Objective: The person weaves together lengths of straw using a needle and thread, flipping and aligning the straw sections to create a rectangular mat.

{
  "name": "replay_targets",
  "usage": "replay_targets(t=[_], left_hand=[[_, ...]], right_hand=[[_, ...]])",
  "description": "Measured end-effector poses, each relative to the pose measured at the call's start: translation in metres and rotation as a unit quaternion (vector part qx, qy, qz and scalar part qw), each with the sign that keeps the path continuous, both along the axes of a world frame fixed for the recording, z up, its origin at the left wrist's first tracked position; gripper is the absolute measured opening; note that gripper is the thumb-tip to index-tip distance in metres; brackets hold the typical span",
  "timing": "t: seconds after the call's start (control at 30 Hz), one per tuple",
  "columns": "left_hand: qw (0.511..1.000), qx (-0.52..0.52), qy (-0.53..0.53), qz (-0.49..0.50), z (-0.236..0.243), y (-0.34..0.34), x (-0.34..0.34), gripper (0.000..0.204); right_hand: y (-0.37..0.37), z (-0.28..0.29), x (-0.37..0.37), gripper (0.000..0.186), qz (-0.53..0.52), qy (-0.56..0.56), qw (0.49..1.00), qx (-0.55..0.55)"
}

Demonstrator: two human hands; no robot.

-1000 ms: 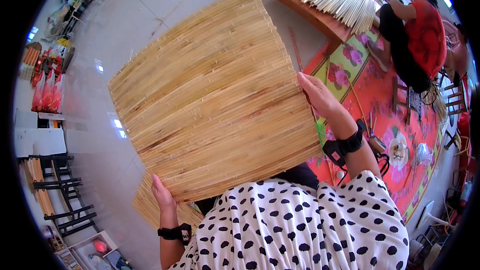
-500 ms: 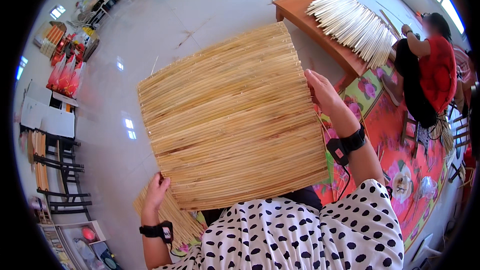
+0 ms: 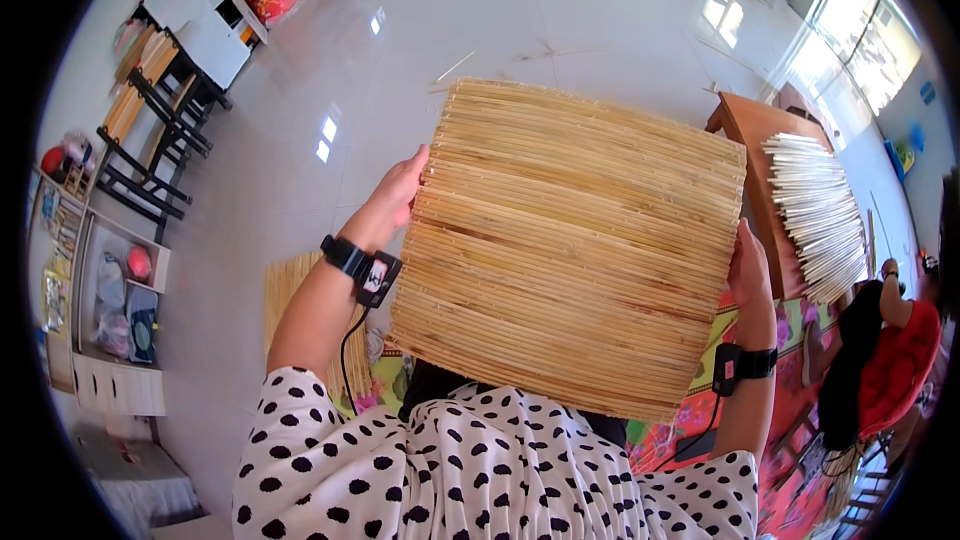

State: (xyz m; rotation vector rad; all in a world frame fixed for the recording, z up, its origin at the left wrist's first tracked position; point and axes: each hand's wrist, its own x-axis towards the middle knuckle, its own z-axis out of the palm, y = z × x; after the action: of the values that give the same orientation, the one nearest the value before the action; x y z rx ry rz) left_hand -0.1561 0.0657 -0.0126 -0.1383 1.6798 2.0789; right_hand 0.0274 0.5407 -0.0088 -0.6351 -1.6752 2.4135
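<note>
A square mat of tan reed stalks (image 3: 570, 250), stitched side by side, is held up in front of my body. My left hand (image 3: 403, 185) grips its left edge toward the far corner, fingers partly hidden by the mat. On the opposite edge, about halfway down, my right hand (image 3: 748, 265) has hold, with its fingertips out of sight behind the stalks. Both wrists carry black straps with small boxes and cables. Low on my left, partly behind my forearm, lies another bundle or mat of reeds (image 3: 290, 305).
A brown wooden table (image 3: 745, 125) on the right bears a spread of pale stalks (image 3: 815, 210). Beyond it a person in red (image 3: 900, 370) sits by the floral floor mat (image 3: 790, 475). Black-framed chairs (image 3: 150, 175) and a white cabinet (image 3: 120, 385) stand at left.
The reed mat has turned clockwise and shifted right. My left hand has gone from its near left corner up the left edge; my right hand is lower. The view has swung left.
</note>
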Motion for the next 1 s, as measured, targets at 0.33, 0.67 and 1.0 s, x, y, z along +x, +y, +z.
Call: replay_targets(t=[0.33, 0.67, 1.0], left_hand=[[0.994, -0.088, 0.042, 0.048, -0.012, 0.017, -0.002, 0.053], [0.998, -0.032, 0.055, 0.020, -0.027, 0.010, -0.013, 0.050], [0.988, -0.126, 0.036, 0.088, -0.023, 0.010, -0.016, 0.060]], right_hand=[[-0.021, 0.011, -0.003, 0.036, -0.006, 0.015, 1.000, -0.021], [-0.019, 0.001, -0.002, 0.034, -0.076, -0.005, 0.997, 0.007], [-0.010, 0.012, 0.010, 0.027, -0.128, 0.007, 0.987, 0.094]])
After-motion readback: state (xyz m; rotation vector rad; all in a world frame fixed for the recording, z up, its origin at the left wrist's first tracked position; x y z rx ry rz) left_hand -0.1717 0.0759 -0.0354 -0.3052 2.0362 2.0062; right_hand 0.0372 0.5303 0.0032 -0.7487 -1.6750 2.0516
